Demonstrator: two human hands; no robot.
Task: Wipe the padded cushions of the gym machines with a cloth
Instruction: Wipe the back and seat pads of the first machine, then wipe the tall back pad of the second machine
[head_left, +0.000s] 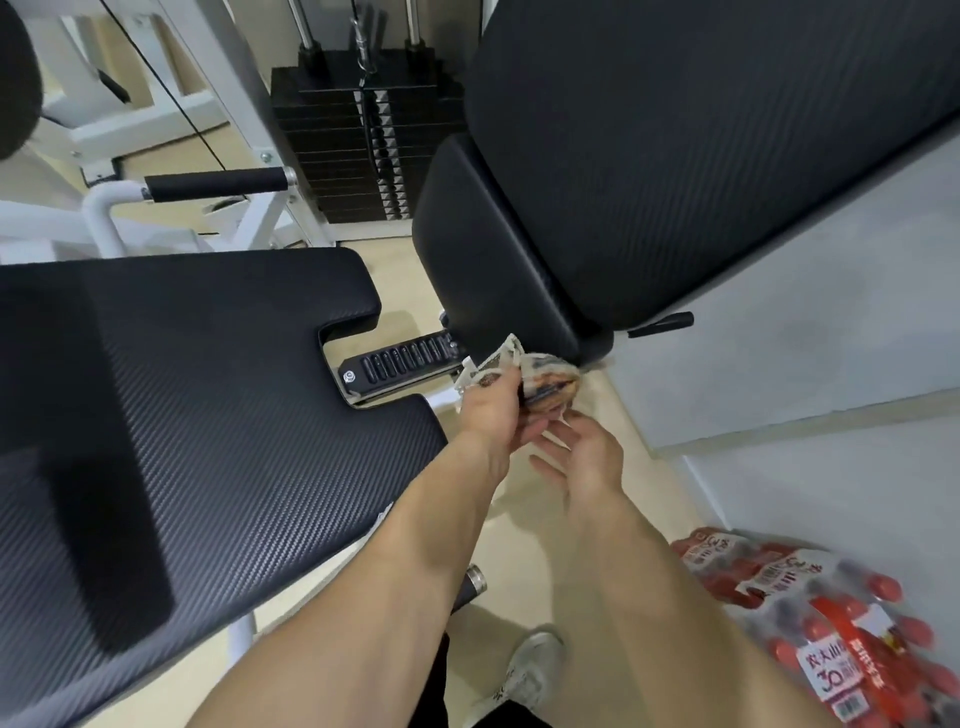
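A patterned cloth (545, 382), bunched up, is held in the air between the two pads. My left hand (491, 410) grips it from the left, fingers curled round the bundle. My right hand (584, 452) is just below it, fingers spread and touching the cloth's lower edge. The black seat cushion (182, 415) with a notch in its far edge lies to the left. The black back pad (649, 156) rises at the upper right, its lower end just above the cloth.
A weight stack (363, 145) stands behind the pads. A foam-covered handle (218, 184) on a white frame is at the upper left. A pack of red-capped water bottles (841, 623) lies on the floor at the lower right, by a grey wall. My shoe (535, 670) shows below.
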